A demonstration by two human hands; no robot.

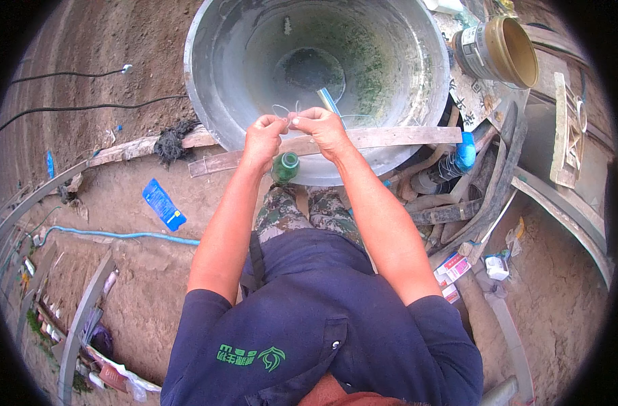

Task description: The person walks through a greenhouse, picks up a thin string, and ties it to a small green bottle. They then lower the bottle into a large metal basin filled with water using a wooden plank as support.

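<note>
My left hand (262, 140) and my right hand (326, 132) meet fingertip to fingertip over the near part of a big grey metal basin (199, 74). Both pinch a thin pale string (280, 108), whose small loops stand up above the fingers. The finest detail between the fingertips is too small to make out. Under my wrists a wooden board (407, 137) lies across the basin. A green glass bottle (284, 170) stands against the near side of the board, its mouth upward. Just beyond my right hand a blue-and-white striped strip (328, 101) leans inside the basin.
A brown bucket (488, 53) lies tipped at the far right. Black hoses (505, 162) and a blue-capped clear bottle (451, 166) lie right of the basin. On the dirt at left are a blue packet (163, 204), a blue hose (133, 235) and black cables (85, 108).
</note>
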